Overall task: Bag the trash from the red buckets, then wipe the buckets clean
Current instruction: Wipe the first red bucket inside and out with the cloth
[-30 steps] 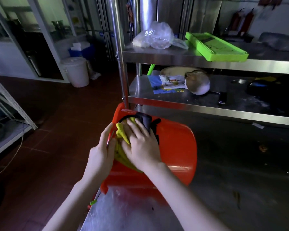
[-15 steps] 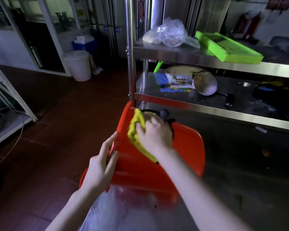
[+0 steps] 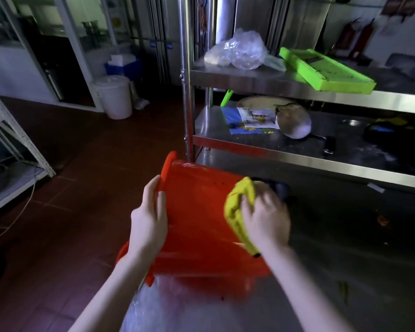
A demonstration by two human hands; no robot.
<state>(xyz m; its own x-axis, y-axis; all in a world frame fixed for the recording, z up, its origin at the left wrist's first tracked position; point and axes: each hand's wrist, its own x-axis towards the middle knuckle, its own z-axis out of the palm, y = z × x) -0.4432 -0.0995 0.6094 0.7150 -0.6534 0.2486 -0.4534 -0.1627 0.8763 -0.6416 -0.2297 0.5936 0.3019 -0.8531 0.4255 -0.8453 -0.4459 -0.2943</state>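
Well, the red bucket (image 3: pixel 197 226) lies tipped on its side at the left end of the steel table (image 3: pixel 350 255), its rimmed mouth turned out over the floor. The left hand (image 3: pixel 149 219) rests on the bucket's wall just beside the rim, its grip open, fingers laid almost straight along the plastic. The right hand (image 3: pixel 265 219) has its grip closed around a bunched yellow cloth (image 3: pixel 236 207) and presses it against the wall near the bucket's base, so the bucket sits between and under both hands. That hand is blurred. Something dark shows just beyond the cloth; I cannot tell what. Crumpled clear plastic (image 3: pixel 177 307) lies on the table below the bucket.
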